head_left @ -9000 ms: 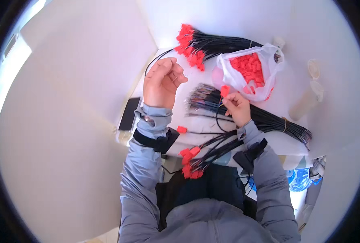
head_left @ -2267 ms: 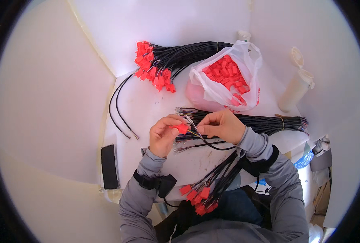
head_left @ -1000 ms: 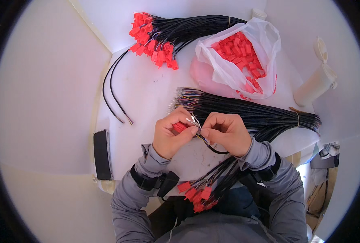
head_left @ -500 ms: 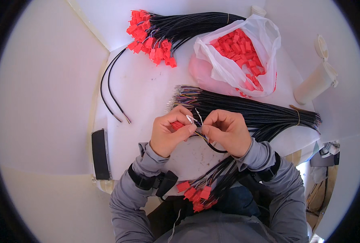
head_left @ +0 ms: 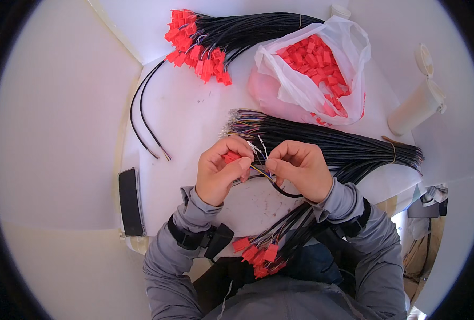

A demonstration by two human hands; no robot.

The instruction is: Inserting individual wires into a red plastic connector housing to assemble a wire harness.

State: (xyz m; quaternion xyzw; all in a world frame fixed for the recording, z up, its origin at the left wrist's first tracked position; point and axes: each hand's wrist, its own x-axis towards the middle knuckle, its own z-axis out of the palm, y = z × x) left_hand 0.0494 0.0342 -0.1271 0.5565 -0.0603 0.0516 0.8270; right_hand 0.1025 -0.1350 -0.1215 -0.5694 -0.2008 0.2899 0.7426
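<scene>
Between my hands is the end of a black cable (head_left: 285,192) that splits into thin coloured wires with metal terminals (head_left: 258,146). My left hand (head_left: 219,169) is closed around a red plastic connector housing (head_left: 230,157), partly covered by the fingers. A thumb-and-finger pinch of my right hand (head_left: 302,167) holds one of the thin wires, its terminal pointing up. Just beyond both hands lies a thick bundle of black cables (head_left: 322,140) with bare terminals at its left end.
An open white plastic bag (head_left: 295,98) holds many red housings. Behind it is a cable bundle (head_left: 258,28) with red connectors. More red-ended cables (head_left: 261,253) hang at my lap. A phone (head_left: 130,202) lies left, a cream canister (head_left: 414,109) stands right, and loose cables (head_left: 141,114) lie far left.
My left thumb has drawn back slightly from the wires, and the terminals have spread a little apart. The right hand keeps its pinch in nearly the same place.
</scene>
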